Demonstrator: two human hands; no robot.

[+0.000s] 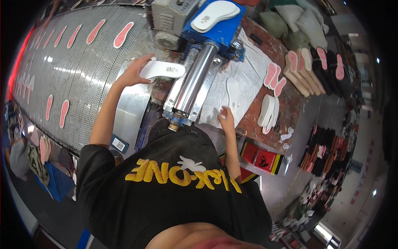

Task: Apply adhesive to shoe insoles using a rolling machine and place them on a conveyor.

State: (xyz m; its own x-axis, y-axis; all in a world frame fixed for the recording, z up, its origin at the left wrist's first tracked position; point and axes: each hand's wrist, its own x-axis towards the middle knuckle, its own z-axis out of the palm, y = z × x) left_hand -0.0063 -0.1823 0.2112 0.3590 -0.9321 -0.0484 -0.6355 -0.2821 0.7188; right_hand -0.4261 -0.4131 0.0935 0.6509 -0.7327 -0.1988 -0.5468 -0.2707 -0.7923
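My left hand [134,74] grips a white insole [168,69] by one end, thumb and fingers on its opposite edges. The insole's other end reaches toward the shiny metal roller [195,79] of a blue machine. To the right of the roller, my right hand [226,119] hovers at the edge of another white insole [233,93], its fingers loosely bent and apart. Whether it touches that insole I cannot tell. Beneath lies a whitish sheet [213,106] on the worn table. More white insoles [215,15] rest on the machine's blue top [236,25].
A perforated metal conveyor [83,83] on the left carries several pink-and-white insoles [123,35]. On the reddish tabletop [290,112] sit white insoles [268,112] and pink ones [271,75]. A grey motor unit [168,20] stands beside the machine. A phone-like object [119,144] lies near my left elbow.
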